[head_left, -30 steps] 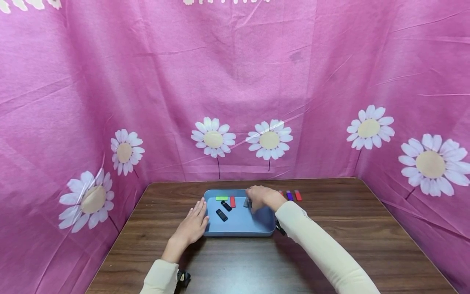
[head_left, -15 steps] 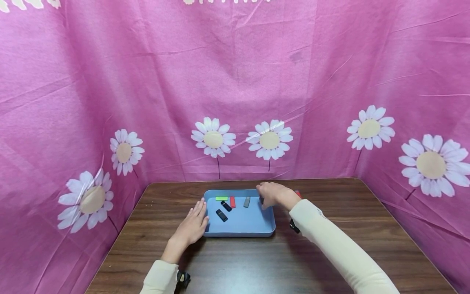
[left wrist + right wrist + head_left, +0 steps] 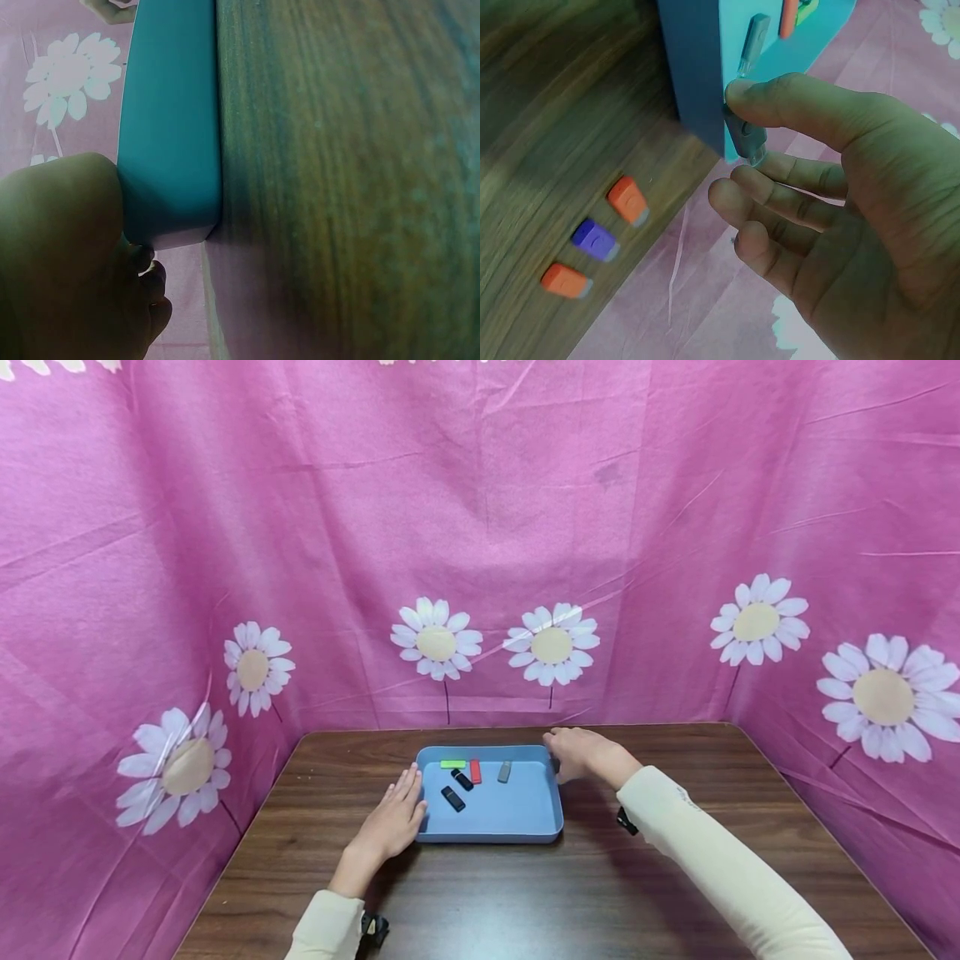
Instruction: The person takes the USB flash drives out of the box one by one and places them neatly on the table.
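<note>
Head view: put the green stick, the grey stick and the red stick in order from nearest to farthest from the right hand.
1. Grey stick: just right of the tray's middle, closest to the right hand.
2. Red stick: to the left of the grey one.
3. Green stick: farther left, near the far wall.
</note>
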`<state>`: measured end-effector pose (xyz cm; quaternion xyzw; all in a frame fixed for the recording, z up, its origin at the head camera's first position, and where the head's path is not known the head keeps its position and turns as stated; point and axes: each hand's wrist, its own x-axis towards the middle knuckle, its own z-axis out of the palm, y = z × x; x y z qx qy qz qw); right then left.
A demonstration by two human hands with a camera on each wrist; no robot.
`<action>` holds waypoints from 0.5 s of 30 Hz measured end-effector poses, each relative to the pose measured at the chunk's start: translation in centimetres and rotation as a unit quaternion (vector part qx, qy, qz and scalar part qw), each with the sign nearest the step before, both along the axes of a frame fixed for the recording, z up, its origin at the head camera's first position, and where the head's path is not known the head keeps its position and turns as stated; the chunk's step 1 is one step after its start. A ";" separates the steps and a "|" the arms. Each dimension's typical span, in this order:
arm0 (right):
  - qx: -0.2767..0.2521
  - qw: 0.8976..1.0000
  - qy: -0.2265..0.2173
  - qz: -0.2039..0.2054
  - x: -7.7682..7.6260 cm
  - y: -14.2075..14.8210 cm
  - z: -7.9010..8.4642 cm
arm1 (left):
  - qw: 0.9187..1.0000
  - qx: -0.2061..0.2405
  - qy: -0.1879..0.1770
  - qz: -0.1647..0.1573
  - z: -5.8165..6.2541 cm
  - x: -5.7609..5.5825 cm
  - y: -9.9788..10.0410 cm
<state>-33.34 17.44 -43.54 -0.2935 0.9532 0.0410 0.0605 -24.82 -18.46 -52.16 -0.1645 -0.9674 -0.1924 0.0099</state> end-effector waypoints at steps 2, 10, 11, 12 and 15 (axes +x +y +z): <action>0.000 1.000 -0.001 -0.004 0.0 0.6 0.1 | 1.000 -0.001 -0.001 0.001 0.1 0.0 0.0; -0.023 1.000 0.004 -0.014 -0.1 3.4 0.4 | 1.000 0.002 -0.011 0.005 0.2 0.2 0.2; -0.025 1.000 0.007 -0.015 -0.1 3.8 0.4 | 1.000 0.001 -0.011 0.005 0.2 0.2 0.1; -0.028 0.999 0.008 -0.017 -0.2 4.1 0.5 | 1.000 0.002 -0.008 0.004 0.1 0.1 0.1; -0.032 0.999 0.008 -0.030 -0.3 5.1 0.7 | 1.000 0.003 -0.004 0.003 0.1 0.1 0.0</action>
